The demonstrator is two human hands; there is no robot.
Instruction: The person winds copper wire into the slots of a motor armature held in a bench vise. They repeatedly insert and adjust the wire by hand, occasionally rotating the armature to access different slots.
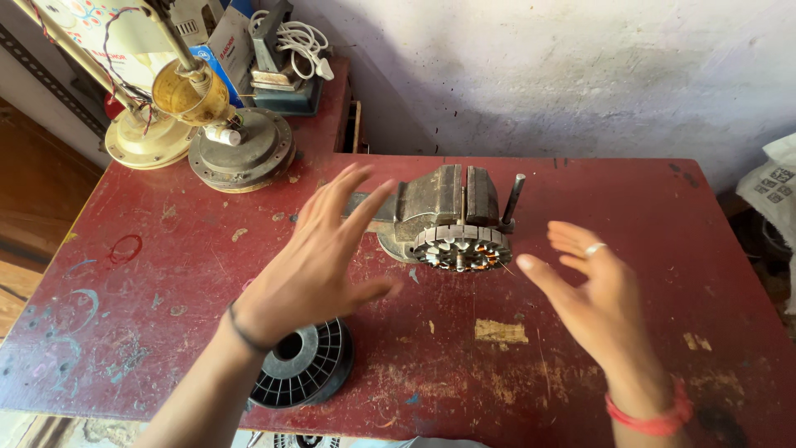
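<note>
Round metal motor stator w/ copper windings (461,247) sits clamped in grey bench vise (439,203), centre-back of worn red-painted table (630,249). Left hand (311,270): fingers spread wide, palm facing inward, grasping nothing, hovering above table just left of vise. Right hand (597,294): flat, fingers extended, silver ring on one finger, empty, near stator's right side, not touching. Black ribbed plastic spool (303,365) lies under left wrist at front edge.
</note>
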